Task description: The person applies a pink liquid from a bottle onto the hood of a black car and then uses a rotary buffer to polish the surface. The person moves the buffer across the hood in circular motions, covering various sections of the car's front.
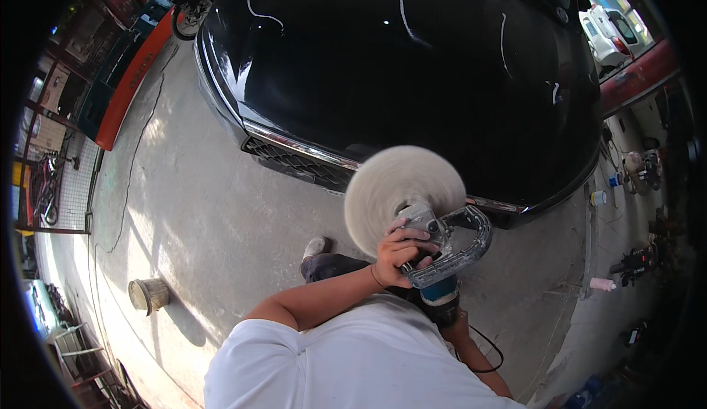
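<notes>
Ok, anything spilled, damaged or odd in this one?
Wavy white streaks on the black hood, beyond the polisher, break its otherwise dark gloss; whether they are polish or glare, I can't tell.

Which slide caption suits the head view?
Left hand and right hand on a blue and grey polisher, round whitish pad near a glossy black car.

Across the top of the frame, the car hood (353,70) is gleaming black, and white squiggles (403,15) are streaking it. Silver trim (294,141) is edging its front, while the grille (298,161) is showing a black crisscross mesh. At centre, the round pad (375,191) is showing cream-white; the polisher (440,289) is wearing blue, its dark handle (451,264) displaying pale smears. At the bottom, the shirt (361,365) is showing plain white.
</notes>
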The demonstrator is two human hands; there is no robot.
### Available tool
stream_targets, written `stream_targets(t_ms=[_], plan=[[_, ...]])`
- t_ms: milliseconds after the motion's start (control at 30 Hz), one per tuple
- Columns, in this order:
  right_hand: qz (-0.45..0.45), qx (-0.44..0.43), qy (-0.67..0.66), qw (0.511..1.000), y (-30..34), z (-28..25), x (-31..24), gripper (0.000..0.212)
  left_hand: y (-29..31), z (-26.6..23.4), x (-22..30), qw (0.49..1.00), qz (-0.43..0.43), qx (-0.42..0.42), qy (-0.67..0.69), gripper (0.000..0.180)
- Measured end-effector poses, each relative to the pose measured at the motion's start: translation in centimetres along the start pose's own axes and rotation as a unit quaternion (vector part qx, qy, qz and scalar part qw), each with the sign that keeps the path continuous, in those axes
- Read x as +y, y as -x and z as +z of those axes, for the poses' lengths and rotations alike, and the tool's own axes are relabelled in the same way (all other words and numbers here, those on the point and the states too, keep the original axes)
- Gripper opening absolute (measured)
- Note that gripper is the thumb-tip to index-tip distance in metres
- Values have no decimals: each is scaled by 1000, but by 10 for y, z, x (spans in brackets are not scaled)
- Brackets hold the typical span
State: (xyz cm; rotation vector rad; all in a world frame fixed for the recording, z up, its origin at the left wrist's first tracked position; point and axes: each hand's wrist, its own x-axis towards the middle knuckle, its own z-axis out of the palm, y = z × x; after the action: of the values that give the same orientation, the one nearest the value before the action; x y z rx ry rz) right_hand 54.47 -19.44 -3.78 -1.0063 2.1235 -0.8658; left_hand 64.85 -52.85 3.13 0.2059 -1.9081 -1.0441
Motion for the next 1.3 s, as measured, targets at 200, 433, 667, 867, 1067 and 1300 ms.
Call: stream_targets(t_ms=[200,433,667,867,1067,1300], plan=[[48,-59,-30,997,-64,151,-121,50,31,-196,-50,993,-59,35,-95,34],[-33,-104,-41,993,-162,303,-252,57,12,-390,-102,953,-60,167,-246,49],[-38,-38,-36,998,-160,307,-266,61,-7,-389,-124,964,-23,185,-188,54],[39,43,-31,998,-81,226,-182,60,-2,-242,-90,994,0,102,-36,42],[51,207,-95,972,-12,197,-107,42,-37,-83,-58,990,66,-59,109,28],[115,257,-136,950,3,200,-99,34,-61,-2,-49,964,114,-142,194,24]])
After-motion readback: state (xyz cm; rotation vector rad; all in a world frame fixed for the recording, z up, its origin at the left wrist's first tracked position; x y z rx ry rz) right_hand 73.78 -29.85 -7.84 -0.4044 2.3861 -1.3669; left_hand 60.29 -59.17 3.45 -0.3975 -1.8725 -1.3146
